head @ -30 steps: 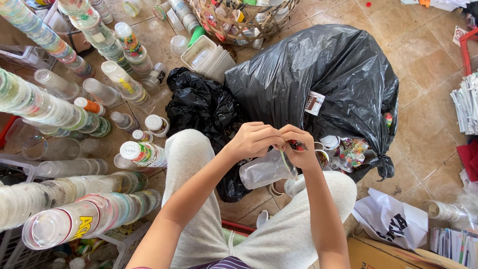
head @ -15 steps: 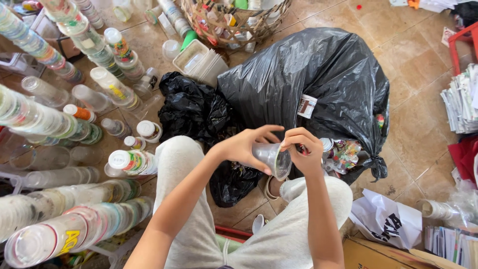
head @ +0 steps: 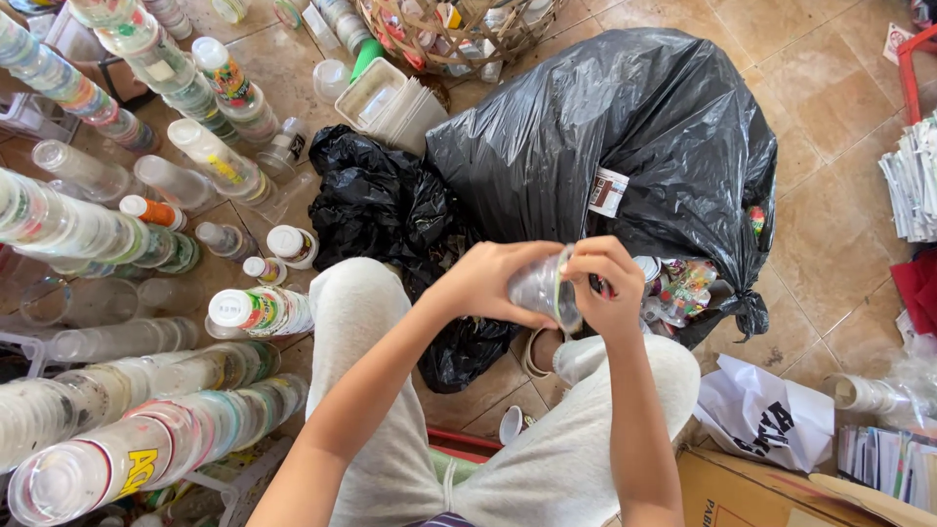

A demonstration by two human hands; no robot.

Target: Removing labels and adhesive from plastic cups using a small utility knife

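Cup [head: 545,290], clear plastic: you are grasping it in both hands, left hand [head: 485,283] cradling, right hand [head: 607,285] pinching its rim; peeling likely comes next.

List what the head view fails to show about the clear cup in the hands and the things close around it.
- Clear cup: its base and contents, covered by the left hand.
- Right hand: its fingertips at the rim, hidden behind the hand itself.
- Large black bag: its contents, apart from the wrappers spilling at its mouth.
- Cardboard box: cut off by the bottom edge.
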